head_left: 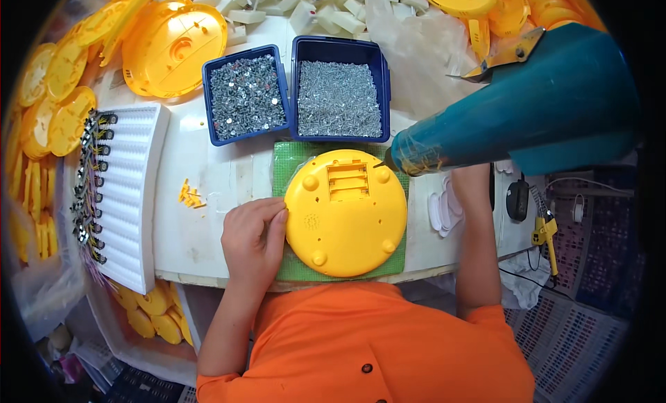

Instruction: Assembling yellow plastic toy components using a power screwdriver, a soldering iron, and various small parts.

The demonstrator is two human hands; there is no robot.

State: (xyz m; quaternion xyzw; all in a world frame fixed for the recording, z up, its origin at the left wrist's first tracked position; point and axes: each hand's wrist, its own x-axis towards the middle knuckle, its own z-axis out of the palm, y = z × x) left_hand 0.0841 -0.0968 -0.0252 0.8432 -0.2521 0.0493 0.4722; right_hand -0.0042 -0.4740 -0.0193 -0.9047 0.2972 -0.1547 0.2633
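A round yellow plastic casing (pixel 347 229) lies on a green mat (pixel 291 170), its battery compartment uncovered and facing up. At its left rim, my left hand (pixel 253 236) grips the edge with thumb and bent fingers. A large teal electric screwdriver (pixel 513 104) slants in from the upper right. Its tip is at the casing's upper right edge, close to a hole there. My right hand (pixel 472 177) meets the screwdriver from below; its body hides the fingers. The tool stays steady at that angle with the hand behind it.
Two blue bins of screws, the left (pixel 246 94) and right (pixel 340 97), stand beyond the casing. Left are small yellow pieces (pixel 189 195), a white foam tray (pixel 128 195) with wired parts, and stacked yellow shells (pixel 173 49). White parts (pixel 447 208) and a yellow-handled tool (pixel 546 236) lie right.
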